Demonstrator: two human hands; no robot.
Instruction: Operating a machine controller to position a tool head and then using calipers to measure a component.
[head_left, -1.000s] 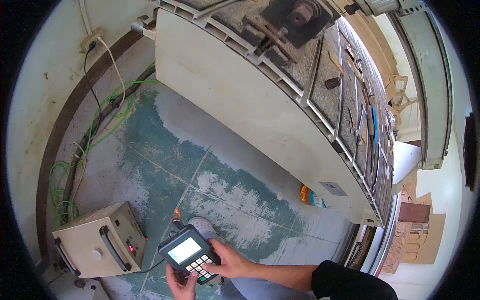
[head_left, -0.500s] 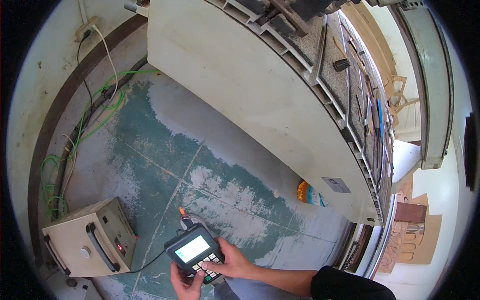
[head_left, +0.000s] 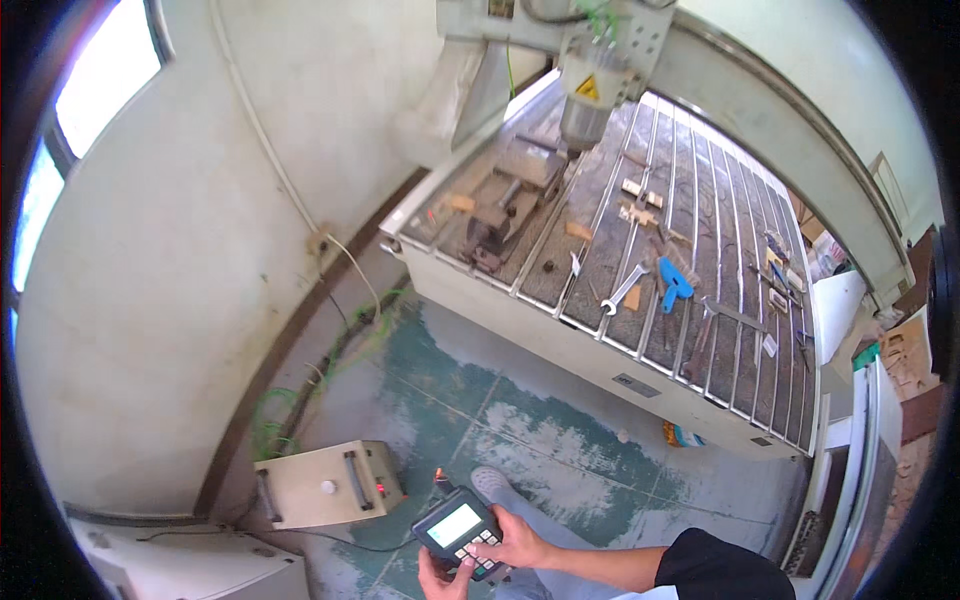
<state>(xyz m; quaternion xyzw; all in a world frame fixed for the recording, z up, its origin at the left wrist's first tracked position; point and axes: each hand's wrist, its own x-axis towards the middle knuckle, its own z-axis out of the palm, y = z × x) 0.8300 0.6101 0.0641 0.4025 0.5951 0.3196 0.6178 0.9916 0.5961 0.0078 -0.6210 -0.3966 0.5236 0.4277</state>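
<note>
Low in the view I hold a black handheld controller [head_left: 453, 524] with a lit screen and a pale keypad. My left hand [head_left: 441, 579] grips its lower left corner, the thumb at the bottom keys. My right hand [head_left: 518, 541] wraps its right side, with the thumb resting over the keypad. A dark cable leaves the controller toward the left. Beyond it stands a large router machine, its spindle [head_left: 585, 118] hanging over a slatted bed [head_left: 560, 285].
On the bed lie a wrench [head_left: 626, 289], a blue-handled tool [head_left: 675, 284], a rusty vise [head_left: 490, 235] and small scraps. A beige metal box [head_left: 318, 487] with black handles sits on the floor at left. Green cables [head_left: 268, 425] run along the wall.
My view has tilted up, bringing the bed top, spindle and gantry into sight. The controller appears lower and farther right, still in both hands.
</note>
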